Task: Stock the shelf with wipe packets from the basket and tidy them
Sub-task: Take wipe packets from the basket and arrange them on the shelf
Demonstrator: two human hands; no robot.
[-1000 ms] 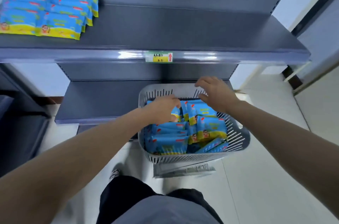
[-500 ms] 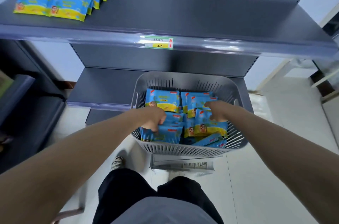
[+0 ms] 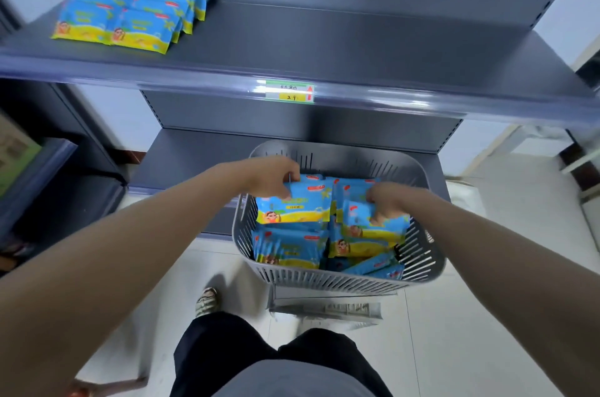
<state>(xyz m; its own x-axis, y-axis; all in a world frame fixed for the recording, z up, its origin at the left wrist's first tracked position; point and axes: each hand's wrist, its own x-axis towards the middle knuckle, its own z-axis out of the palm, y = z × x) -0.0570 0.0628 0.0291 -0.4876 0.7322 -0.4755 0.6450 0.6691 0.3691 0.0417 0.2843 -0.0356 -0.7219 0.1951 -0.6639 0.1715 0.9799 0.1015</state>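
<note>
A grey slotted basket [image 3: 328, 276] stands on the floor in front of me, full of blue-and-yellow wipe packets. My left hand [image 3: 272, 177] pinches the top edge of one packet [image 3: 297, 206] and holds it upright above the pile. My right hand [image 3: 386, 201] grips another packet [image 3: 373, 227] at the basket's right side. On the grey upper shelf [image 3: 324, 45], at its far left, two rows of stocked packets [image 3: 130, 15] lie overlapping.
A price label [image 3: 290, 91] sits on the upper shelf's front rail. A lower shelf [image 3: 194, 156] runs behind the basket. A dark unit [image 3: 39, 188] stands at the left. My legs and a sandalled foot [image 3: 206, 301] are on the pale floor tiles.
Both hands went down into the basket and closed on packets. The left hand has now lifted its packet upright. The view has tilted upward a little.
</note>
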